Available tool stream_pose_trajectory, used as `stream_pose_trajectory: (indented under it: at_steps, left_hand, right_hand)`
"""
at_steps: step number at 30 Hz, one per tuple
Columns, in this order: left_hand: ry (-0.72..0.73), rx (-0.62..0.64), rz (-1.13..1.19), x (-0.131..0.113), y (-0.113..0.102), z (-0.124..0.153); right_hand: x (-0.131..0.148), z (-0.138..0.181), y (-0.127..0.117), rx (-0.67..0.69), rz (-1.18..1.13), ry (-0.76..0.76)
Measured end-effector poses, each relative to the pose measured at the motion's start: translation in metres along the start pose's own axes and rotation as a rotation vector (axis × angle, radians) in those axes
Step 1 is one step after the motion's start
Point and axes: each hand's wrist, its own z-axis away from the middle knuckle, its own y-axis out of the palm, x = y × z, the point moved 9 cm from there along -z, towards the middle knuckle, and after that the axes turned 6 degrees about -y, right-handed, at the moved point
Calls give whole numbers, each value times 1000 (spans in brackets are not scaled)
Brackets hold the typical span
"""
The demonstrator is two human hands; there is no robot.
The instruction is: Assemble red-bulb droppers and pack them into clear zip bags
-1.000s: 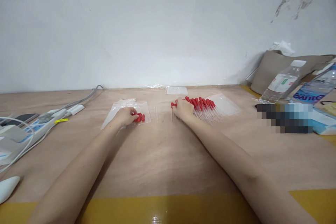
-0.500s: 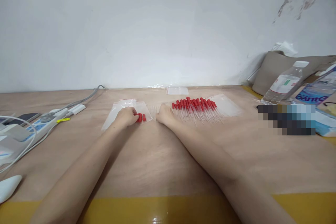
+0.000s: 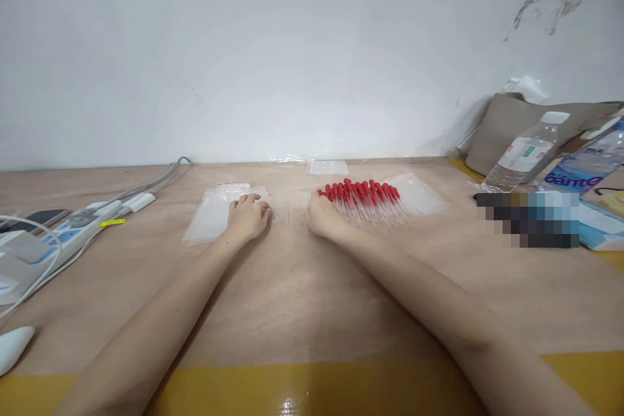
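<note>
My left hand [image 3: 249,216] lies curled on a stack of clear zip bags [image 3: 207,218]. It covers a small bunch of droppers, and only their glass tips [image 3: 281,208] stick out to its right. My right hand [image 3: 319,216] rests closed on the table at the left end of a row of red-bulbed glass droppers [image 3: 361,195]. Its fingers face the row, and what they hold, if anything, is hidden.
A power strip [image 3: 73,234] with cables and a phone [image 3: 41,218] lie at the left. A white object [image 3: 14,346] sits at the lower left. Water bottles [image 3: 524,153], a beige bag [image 3: 507,127] and clear bags [image 3: 419,192] are at the right. Yellow tape [image 3: 312,390] lines the front edge.
My left hand has closed over the red bulbs that showed before. My right hand went from the dropper row toward the left hand, then back to the row's left end.
</note>
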Motion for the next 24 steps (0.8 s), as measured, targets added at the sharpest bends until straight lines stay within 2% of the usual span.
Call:
stream_pose_trajectory:
  at_steps: [4, 7, 12, 14, 17, 20, 24]
  left_hand:
    - [64, 80, 43, -6, 16, -2]
    - [130, 120, 121, -15, 24, -2]
    - [181, 114, 190, -28, 23, 1]
    - [128, 62, 196, -21, 13, -1]
    - [-21, -32, 171, 3, -6, -5]
    - [-72, 31, 162, 15, -8, -4]
    - [4, 94, 158, 5, -2, 1]
  right_hand:
    - [-25, 33, -28, -142, 46, -107]
    - [-48, 56, -33, -192, 63, -180]
    - [-78, 76, -35, -285, 40, -190]
    - [-80, 77, -34, -294, 43, -194]
    - [-76, 77, -34, -308, 49, -212]
    - [-72, 79, -34, -336, 25, -246]
    - [-72, 81, -36, -361, -24, -268]
